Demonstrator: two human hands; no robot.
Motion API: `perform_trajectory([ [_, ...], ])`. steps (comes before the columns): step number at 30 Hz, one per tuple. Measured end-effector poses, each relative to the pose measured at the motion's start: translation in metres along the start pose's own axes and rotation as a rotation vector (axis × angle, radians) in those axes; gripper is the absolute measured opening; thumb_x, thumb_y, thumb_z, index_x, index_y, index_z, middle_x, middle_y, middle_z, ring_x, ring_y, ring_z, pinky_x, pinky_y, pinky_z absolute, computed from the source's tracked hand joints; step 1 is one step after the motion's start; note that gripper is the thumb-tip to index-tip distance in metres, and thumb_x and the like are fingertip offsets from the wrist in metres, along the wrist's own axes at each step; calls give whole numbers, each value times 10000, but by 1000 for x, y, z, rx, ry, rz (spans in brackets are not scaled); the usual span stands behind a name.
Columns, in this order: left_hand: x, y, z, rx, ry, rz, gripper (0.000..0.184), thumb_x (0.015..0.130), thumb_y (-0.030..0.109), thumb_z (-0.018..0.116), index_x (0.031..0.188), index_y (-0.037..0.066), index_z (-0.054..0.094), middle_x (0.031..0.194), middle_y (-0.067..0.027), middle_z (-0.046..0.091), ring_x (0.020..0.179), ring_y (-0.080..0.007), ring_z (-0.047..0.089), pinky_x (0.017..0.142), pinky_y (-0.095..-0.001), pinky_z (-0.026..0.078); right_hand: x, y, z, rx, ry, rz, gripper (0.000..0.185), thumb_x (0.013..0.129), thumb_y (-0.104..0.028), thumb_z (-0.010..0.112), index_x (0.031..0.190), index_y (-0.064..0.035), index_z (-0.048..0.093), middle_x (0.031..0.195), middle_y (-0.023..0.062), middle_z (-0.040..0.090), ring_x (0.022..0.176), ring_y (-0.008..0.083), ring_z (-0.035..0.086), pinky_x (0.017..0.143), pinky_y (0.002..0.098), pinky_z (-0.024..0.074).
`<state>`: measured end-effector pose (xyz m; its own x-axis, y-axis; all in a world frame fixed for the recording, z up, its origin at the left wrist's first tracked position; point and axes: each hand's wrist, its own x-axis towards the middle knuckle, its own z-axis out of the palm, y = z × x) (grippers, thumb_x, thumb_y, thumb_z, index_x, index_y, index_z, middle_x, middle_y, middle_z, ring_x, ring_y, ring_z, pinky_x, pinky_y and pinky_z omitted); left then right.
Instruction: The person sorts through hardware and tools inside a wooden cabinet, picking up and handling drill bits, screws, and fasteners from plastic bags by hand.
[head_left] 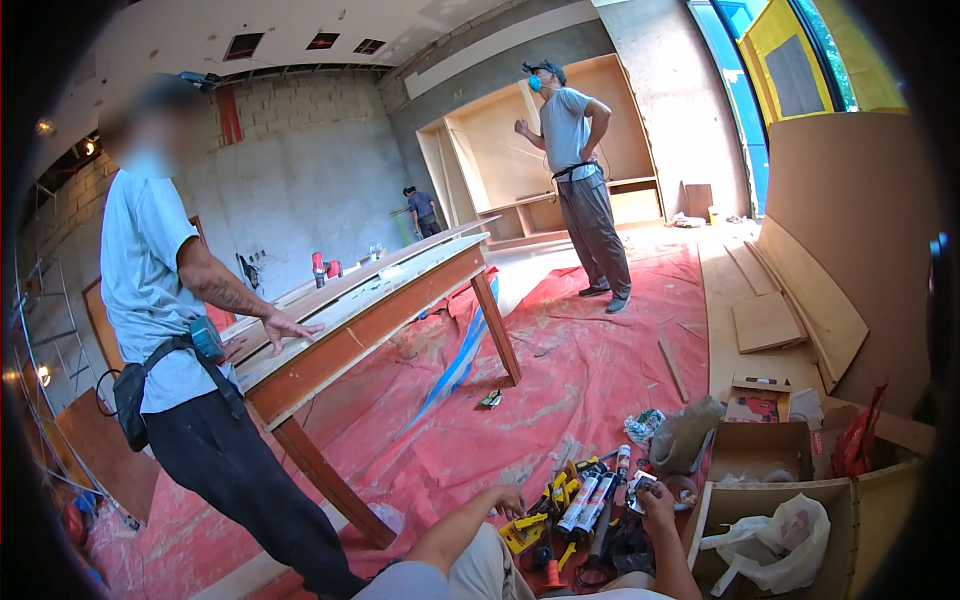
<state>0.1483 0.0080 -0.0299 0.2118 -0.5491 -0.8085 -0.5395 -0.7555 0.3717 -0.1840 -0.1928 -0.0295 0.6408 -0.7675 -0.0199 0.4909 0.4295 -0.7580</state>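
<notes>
My left hand (pixel 508 498) hangs over the left side of a pile of tools, its fingers loosely bent and apart, with nothing visible in them. Just below it is a yellow tool (pixel 524 534), its kind unclear. My right hand (pixel 657 506) is closed on a small white and dark item (pixel 638 490), too small to name. Between my hands lie white sealant tubes (pixel 588 502) and several yellow-handled tools (pixel 566 486). An orange-red handle (pixel 553 574) stands nearer to me.
A wooden table (pixel 380 348) bears boards and a red cordless drill (pixel 324 268); one person (pixel 165 280) leans a hand on it. Another person (pixel 585 150) stands beyond, and a third (pixel 424 212) is farther back. An open wooden box (pixel 855 535) and cardboard box (pixel 762 452) stand to my right. Red sheeting (pixel 440 440) covers the floor.
</notes>
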Motion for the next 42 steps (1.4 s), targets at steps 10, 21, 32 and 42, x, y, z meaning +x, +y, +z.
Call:
perform_trajectory([
  [10,0,0,-2,-5,-8,-25,392,793,300,701,1115,98,602,1037,-76,634,810,-196,637,699,-399,504,9,12,-9,-53,10,-14,159,777,45,579,919,-24,559,797,45,596,678,140,588,592,285,490],
  [21,1,1,-3,-16,9,-44,347,792,263,700,1092,109,617,988,-66,641,742,-167,630,656,-378,493,0,-5,6,-18,21,12,160,779,46,583,917,-29,559,783,38,585,648,118,552,591,272,470],
  [32,-63,81,-56,-179,984,306,659,749,217,687,1314,56,387,921,-209,624,808,-289,616,671,-435,481,3,-1,2,28,3,-14,178,778,46,582,940,-26,563,821,47,609,714,142,605,641,288,505],
  [42,-413,353,-91,-829,980,2053,983,813,63,677,1445,112,-74,1396,-213,218,1211,-323,433,927,-434,475,10,12,-9,-32,-3,-23,177,780,58,566,939,-21,571,834,59,621,719,150,610,642,292,506],
])
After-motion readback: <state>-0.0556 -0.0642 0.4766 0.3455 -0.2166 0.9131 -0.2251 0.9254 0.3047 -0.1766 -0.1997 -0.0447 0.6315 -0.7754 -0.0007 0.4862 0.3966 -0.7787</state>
